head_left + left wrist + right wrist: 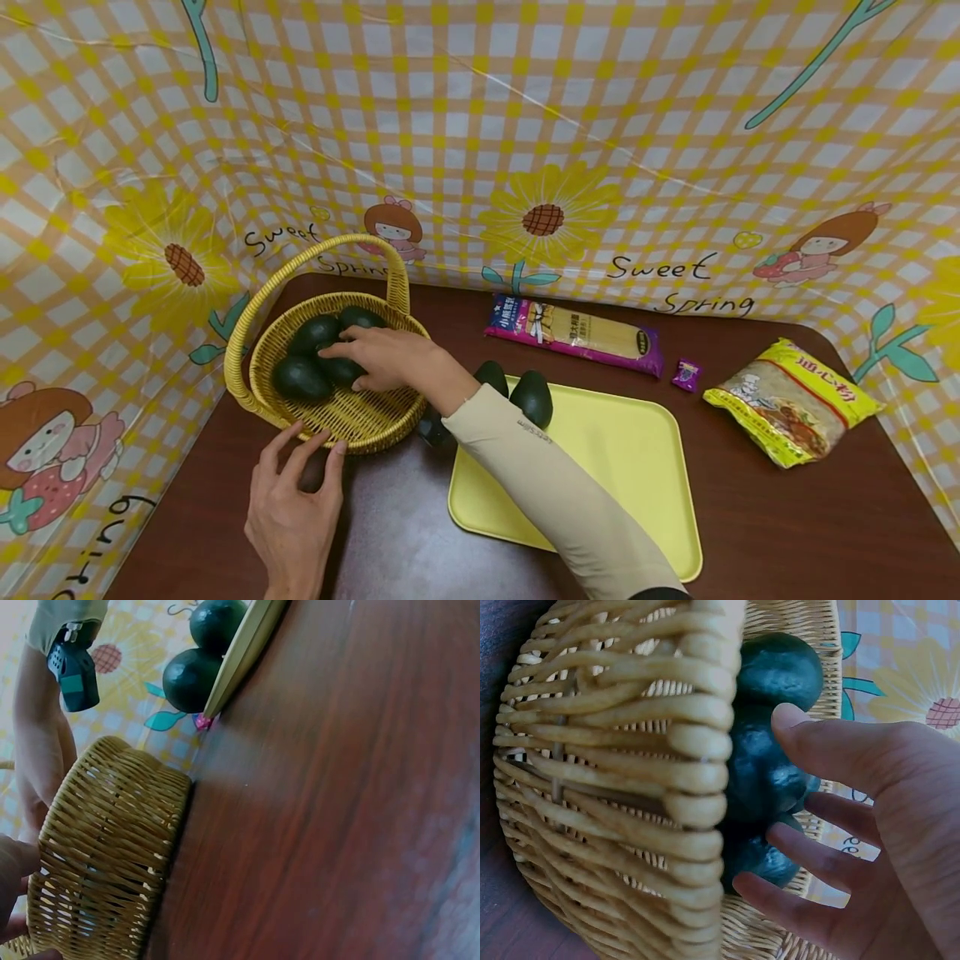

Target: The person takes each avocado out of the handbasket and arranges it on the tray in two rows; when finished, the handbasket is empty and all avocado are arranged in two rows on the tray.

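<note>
The right hand (401,360) reaches into a yellow wicker basket (382,437), its spread fingers over one of several dark green avocados (302,378). In the right wrist view, that hand (885,847) has thumb and fingers apart, close to the avocados (761,769); whether they touch is unclear. The left hand (294,504) is at the basket's near rim with bent, spread fingertips; in the left wrist view, its fingers (15,862) lie against the wicker side (112,840). Two more avocados (532,399) are at the upper left of a yellow tray (637,467).
Behind the tray lies a purple noodle pack (577,333), with a small purple packet (686,375) beside it. A yellow pasta bag (795,400) is at the right. A dark object (433,429) sits between basket and tray, partly behind the right forearm. The basket's handle (258,304) stands upright.
</note>
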`<action>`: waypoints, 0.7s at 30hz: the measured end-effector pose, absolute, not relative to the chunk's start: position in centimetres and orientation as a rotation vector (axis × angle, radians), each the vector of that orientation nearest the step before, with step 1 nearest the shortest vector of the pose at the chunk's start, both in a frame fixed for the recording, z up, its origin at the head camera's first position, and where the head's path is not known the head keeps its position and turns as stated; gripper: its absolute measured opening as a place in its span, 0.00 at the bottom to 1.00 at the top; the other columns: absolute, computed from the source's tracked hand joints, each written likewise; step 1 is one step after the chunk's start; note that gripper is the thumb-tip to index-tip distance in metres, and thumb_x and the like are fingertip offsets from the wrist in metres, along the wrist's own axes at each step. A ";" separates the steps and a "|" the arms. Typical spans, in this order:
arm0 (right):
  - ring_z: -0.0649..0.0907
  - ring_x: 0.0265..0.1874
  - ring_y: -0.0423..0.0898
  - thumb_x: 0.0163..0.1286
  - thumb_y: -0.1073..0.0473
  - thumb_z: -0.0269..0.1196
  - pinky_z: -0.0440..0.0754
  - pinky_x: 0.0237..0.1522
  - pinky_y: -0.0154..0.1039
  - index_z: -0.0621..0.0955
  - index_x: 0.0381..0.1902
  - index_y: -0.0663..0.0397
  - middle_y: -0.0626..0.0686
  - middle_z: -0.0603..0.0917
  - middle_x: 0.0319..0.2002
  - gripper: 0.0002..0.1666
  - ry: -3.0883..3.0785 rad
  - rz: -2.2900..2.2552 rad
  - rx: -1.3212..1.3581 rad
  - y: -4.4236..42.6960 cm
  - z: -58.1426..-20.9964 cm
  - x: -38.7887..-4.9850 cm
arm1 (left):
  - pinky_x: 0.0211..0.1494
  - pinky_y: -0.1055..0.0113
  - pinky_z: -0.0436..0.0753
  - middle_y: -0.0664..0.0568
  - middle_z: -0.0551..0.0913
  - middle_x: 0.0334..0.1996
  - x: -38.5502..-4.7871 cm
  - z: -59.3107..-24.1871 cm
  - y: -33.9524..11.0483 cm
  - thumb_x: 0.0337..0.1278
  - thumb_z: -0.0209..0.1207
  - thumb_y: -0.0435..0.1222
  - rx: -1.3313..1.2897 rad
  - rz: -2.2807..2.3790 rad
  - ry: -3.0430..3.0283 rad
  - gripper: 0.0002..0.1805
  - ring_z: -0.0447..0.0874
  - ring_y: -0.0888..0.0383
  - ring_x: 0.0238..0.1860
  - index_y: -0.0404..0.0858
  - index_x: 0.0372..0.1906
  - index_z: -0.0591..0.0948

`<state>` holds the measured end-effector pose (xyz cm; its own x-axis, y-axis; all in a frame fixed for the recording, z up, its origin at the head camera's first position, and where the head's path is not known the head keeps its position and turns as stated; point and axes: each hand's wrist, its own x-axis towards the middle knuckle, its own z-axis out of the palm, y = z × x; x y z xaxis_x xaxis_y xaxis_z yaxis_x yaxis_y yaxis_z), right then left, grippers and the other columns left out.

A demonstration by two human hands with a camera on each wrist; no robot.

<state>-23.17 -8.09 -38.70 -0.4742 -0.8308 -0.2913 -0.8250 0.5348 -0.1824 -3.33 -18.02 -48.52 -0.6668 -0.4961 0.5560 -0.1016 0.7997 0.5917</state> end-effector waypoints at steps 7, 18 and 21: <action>0.71 0.80 0.52 0.82 0.47 0.65 0.78 0.71 0.45 0.60 0.87 0.26 0.52 0.59 0.86 0.43 2.426 0.080 -1.366 -8.7 -38.9 -23.2 | 0.29 0.41 0.83 0.48 0.87 0.60 -3.3 -48.5 -18.0 0.58 0.80 0.44 0.445 -0.693 -2.239 0.14 0.86 0.42 0.43 0.43 0.46 0.95; 0.79 0.72 0.50 0.78 0.47 0.70 0.83 0.65 0.45 0.61 0.86 0.24 0.54 0.61 0.85 0.47 2.444 0.194 -1.363 -9.4 -39.3 -23.4 | 0.31 0.39 0.84 0.47 0.86 0.61 -3.4 -48.5 -18.0 0.59 0.80 0.44 0.458 -0.702 -2.254 0.15 0.86 0.40 0.47 0.42 0.47 0.94; 0.79 0.72 0.51 0.76 0.46 0.71 0.82 0.66 0.46 0.62 0.86 0.23 0.55 0.63 0.84 0.47 2.443 0.190 -1.340 -9.5 -39.5 -23.4 | 0.32 0.39 0.84 0.46 0.86 0.60 -3.3 -48.5 -18.0 0.59 0.80 0.44 0.454 -0.704 -2.250 0.15 0.86 0.40 0.48 0.42 0.47 0.94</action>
